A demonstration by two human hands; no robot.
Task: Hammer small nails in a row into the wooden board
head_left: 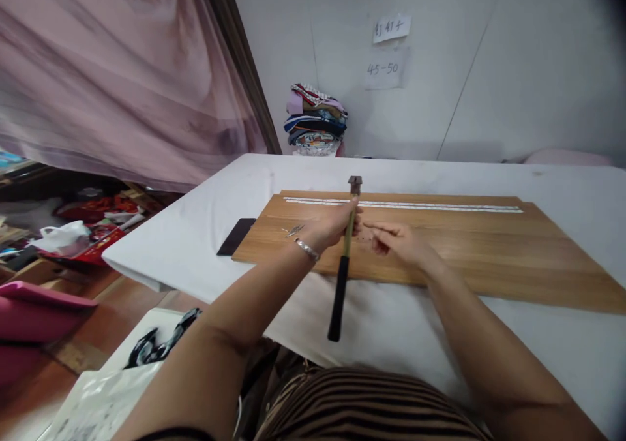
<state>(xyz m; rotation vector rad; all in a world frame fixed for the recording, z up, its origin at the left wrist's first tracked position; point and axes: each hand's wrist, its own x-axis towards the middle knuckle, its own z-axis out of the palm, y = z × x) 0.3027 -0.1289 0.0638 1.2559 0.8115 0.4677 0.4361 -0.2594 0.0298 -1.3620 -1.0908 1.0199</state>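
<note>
My left hand (337, 224) is closed around the upper handle of a hammer (343, 265), just under its metal head. The hammer's black grip points down toward my body, past the front edge of a brown wooden board (464, 252). Close to the right of the hammer, my right hand (394, 240) hovers over or rests on the board; which one I cannot tell. Its index finger reaches leftward while the others are curled, and anything held there is hidden. Small dark dots (362, 239) mark the wood between both hands. Several nails (295, 230) lie left of my left wrist.
Two white measuring strips (440, 207) run along the board's far side. A dark flat object (236, 236) lies at the board's left end on the white-covered table (190, 232). Folded clothes (315, 121) are stacked by the wall. A pink curtain (122, 69) hangs at left.
</note>
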